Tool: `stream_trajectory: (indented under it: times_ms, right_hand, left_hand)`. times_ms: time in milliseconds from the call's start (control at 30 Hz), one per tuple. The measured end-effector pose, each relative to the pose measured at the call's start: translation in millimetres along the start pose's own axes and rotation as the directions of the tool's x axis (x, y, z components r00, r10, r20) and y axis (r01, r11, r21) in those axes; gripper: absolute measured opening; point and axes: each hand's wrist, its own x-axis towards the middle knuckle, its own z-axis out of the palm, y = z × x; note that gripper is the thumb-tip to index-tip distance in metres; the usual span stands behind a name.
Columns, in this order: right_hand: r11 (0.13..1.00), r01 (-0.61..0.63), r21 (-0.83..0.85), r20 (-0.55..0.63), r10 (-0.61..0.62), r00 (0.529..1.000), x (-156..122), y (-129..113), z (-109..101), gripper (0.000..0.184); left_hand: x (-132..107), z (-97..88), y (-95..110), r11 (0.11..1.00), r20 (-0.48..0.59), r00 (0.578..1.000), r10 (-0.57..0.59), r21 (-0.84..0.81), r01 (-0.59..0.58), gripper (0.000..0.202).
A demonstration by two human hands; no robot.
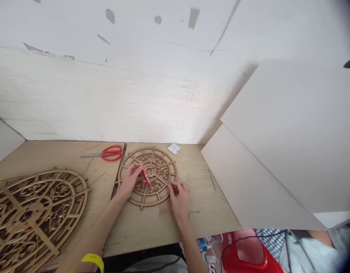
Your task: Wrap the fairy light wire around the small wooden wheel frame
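Note:
A round wooden openwork panel [141, 205] with scrollwork and rings lies flat on the table. Over its left half, my left hand [131, 181] is closed on a small red tube with pale markings [146, 176], tilted with its lower end toward the panel's middle. At the panel's right rim is my right hand [179, 197], thumb and fingers pinched together. Something thin and dark may be at those fingertips, too small to make out. My left hand partly covers the panel's left side.
More openwork panels [85, 199] lie stacked at left, with thin wires across them. Red-handled scissors [111, 153] and a small white packet [174, 148] lie toward the back. A thin stick [213, 180] lies beside white boards [220, 170]. A red plastic item [249, 252] stands below the table edge.

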Motion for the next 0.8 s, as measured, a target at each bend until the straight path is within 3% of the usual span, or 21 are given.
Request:
stream_trajectory:
  times_ms: [267,533,800]
  right_hand:
    - [0.999,-0.009,0.035,0.039,0.007,0.999,1,2,-3,0.036]
    - [0.986,-0.080,0.143,-0.003,0.081,0.997,1,-2,-8,0.040]
    - [0.890,-0.171,0.422,0.010,0.184,0.983,-1,-3,-11,0.033]
  left_hand:
    - [-1,0.4,1,1.000,0.002,1.000,-0.003,-0.001,0.003,0.044]
    - [-2,2.8,3,1.000,-0.015,1.000,-0.006,-0.002,0.006,0.043]
    - [-2,1.9,2,1.000,-0.010,1.000,-0.010,-0.002,0.010,0.042]
